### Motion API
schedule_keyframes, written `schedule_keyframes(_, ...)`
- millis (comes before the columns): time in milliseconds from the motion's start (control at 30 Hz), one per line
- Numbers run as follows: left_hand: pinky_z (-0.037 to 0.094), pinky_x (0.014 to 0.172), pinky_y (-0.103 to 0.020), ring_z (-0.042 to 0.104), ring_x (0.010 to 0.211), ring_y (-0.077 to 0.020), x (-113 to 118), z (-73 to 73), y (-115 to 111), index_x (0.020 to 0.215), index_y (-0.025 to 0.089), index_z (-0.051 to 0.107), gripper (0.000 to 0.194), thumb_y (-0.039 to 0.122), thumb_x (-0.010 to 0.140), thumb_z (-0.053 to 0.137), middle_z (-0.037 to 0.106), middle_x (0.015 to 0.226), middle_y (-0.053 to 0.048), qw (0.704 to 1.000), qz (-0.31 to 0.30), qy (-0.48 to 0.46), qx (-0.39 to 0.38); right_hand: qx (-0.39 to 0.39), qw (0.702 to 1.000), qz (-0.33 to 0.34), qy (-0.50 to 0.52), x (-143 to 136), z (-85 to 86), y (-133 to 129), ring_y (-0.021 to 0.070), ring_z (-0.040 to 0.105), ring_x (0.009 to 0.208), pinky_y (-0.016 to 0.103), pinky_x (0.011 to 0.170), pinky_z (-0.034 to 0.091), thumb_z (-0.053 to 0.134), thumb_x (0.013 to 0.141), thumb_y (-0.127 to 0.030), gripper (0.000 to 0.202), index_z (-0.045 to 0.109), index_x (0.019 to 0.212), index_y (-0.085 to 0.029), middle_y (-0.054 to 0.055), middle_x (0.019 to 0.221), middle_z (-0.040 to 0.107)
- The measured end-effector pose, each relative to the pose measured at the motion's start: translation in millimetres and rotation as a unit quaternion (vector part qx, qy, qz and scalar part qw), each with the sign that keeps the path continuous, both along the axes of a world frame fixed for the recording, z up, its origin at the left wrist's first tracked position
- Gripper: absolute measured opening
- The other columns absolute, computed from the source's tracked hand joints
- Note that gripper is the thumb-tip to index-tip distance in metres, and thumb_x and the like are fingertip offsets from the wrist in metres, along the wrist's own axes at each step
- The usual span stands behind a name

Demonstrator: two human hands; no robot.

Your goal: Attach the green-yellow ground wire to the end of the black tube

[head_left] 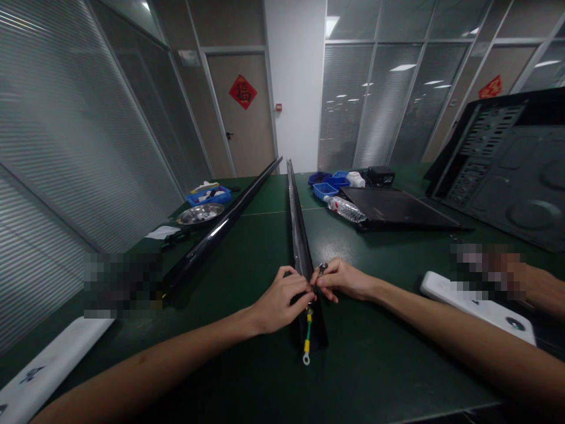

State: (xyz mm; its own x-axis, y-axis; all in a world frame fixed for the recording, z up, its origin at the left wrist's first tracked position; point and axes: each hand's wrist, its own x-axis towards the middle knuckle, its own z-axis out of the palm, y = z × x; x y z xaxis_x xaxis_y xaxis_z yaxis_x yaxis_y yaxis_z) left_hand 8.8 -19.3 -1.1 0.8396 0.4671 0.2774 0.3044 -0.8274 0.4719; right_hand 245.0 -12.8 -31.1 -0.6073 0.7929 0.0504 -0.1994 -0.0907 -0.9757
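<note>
A long black rail [299, 235] runs lengthwise away from me on the green table, and both hands are at its near end. My left hand [282, 300] is closed, thumb and fingers pinched together at the rail; what lies between the tips is hidden. From just under them hangs a short green wire [309, 331] with yellow sleeves and a ring terminal at its lower end. My right hand [343, 279] pinches a small shiny metal piece [323, 268] right beside the left fingertips. Its exact kind is too small to tell.
A second black rail [220, 227] lies left. Beyond it are a metal bowl [200, 221] and a blue tray [189, 199]. Right are blue bins [325, 190], a plastic bottle [346, 209], a dark panel [401, 209] and a metal casing [507, 171]. Another person's hand [541, 285] is far right.
</note>
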Motion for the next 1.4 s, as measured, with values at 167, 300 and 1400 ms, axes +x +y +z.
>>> schedule_keyframes(167,0.03,0.105,-0.039,0.062,0.097,-0.0181,-0.2,0.6,0.1,0.101,0.02,0.065,0.021,0.024,0.107,0.045,0.069,0.099,-0.002,1.0,-0.007,0.004,0.001,-0.007,1.0,0.002,0.007,-1.0,1.2,0.2,0.0087,0.058,0.046,0.016,0.041,0.049,0.086,0.08,-0.032,0.029,0.077,0.092,-0.008,0.001,0.058,0.066)
schedule_keyframes(300,0.029,0.105,-0.039,0.062,0.096,-0.0185,0.1,2.1,0.3,0.1,0.019,0.064,0.024,0.023,0.108,0.042,0.068,0.097,-0.002,1.0,-0.012,0.01,0.002,-0.008,1.0,0.006,0.007,-2.5,1.4,0.0,0.0079,0.055,0.044,0.015,0.04,0.049,0.086,0.08,-0.033,0.03,0.076,0.092,-0.008,0.0,0.055,0.064)
schedule_keyframes(1400,0.029,0.107,-0.04,0.062,0.097,-0.0181,0.7,-1.2,0.4,0.099,0.02,0.065,0.017,0.027,0.106,0.05,0.07,0.098,-0.001,1.0,-0.001,-0.011,-0.011,0.003,1.0,-0.001,0.009,-1.6,2.9,-2.7,0.0081,0.059,0.047,0.015,0.04,0.049,0.084,0.082,-0.038,0.031,0.077,0.08,-0.008,0.003,0.064,0.066)
